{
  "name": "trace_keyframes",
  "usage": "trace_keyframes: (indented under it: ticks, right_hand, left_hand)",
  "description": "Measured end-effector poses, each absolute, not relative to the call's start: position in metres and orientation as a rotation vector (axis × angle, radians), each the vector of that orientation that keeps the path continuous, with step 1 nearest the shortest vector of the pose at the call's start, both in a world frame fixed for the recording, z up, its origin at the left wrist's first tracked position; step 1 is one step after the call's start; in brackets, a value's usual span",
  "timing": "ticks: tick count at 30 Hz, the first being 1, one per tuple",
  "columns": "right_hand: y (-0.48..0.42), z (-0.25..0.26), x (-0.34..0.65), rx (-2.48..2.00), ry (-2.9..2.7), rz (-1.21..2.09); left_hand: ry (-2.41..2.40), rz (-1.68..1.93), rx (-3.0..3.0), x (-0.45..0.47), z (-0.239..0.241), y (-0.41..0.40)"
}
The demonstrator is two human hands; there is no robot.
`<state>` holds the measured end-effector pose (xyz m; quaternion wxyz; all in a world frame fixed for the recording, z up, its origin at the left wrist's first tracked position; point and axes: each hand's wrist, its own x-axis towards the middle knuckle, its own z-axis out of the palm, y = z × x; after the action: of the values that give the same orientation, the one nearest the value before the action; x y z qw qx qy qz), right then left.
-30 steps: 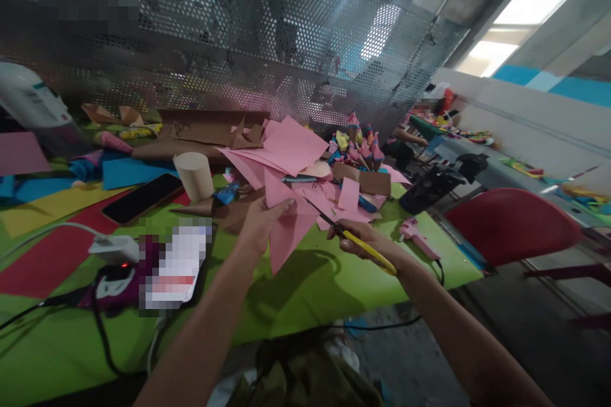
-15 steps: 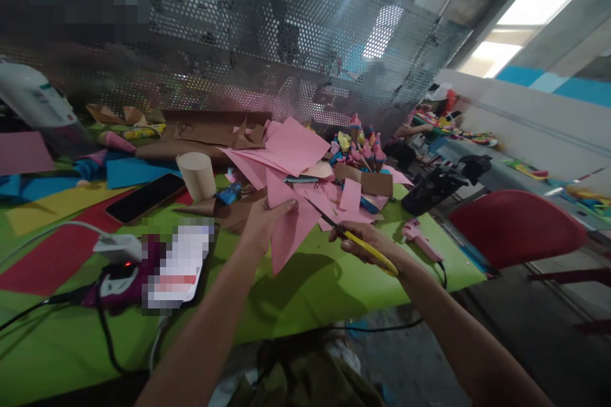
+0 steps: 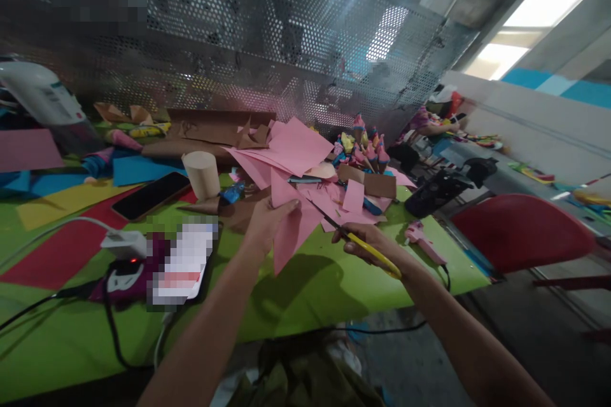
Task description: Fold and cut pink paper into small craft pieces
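Note:
Between the thumb and fingers of my left hand [image 3: 267, 219] is a sheet of pink paper [image 3: 292, 235], held up with a pointed corner hanging down above the green table [image 3: 305, 305]. My right hand [image 3: 370, 243] is closed around yellow-handled scissors [image 3: 375, 253]. Their dark blades point up and left and look nearly closed. The blade tips are by the paper's right edge; I cannot tell whether they touch it. Behind the held paper lies a stack of pink sheets [image 3: 298, 146], with pink offcuts [image 3: 353, 196] to its right.
A pink glue gun [image 3: 424, 243] lies at the right with its cord over the table edge. On the left are a dark phone [image 3: 151, 196], a lit phone [image 3: 184, 264], a power strip [image 3: 128, 280] and a cardboard tube [image 3: 201, 175]. Small paper cones [image 3: 375, 152] stand at the back.
The whole view has shifted slightly, so things sit a little further right. Both hands keep their hold on the paper and the scissors. A person at the far table has moved an arm.

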<state>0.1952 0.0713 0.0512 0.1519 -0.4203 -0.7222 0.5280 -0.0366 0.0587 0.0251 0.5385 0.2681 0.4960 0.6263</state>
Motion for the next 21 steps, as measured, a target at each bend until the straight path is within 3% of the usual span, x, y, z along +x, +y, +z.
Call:
trace_keyframes:
  ticks: [21]
  right_hand:
    - [0.0716, 0.0507, 0.192, -1.307, -2.029, 1.509]
  left_hand:
    - [1.181, 1.467, 0.658, -0.0383, 0.0251, 0.0576]
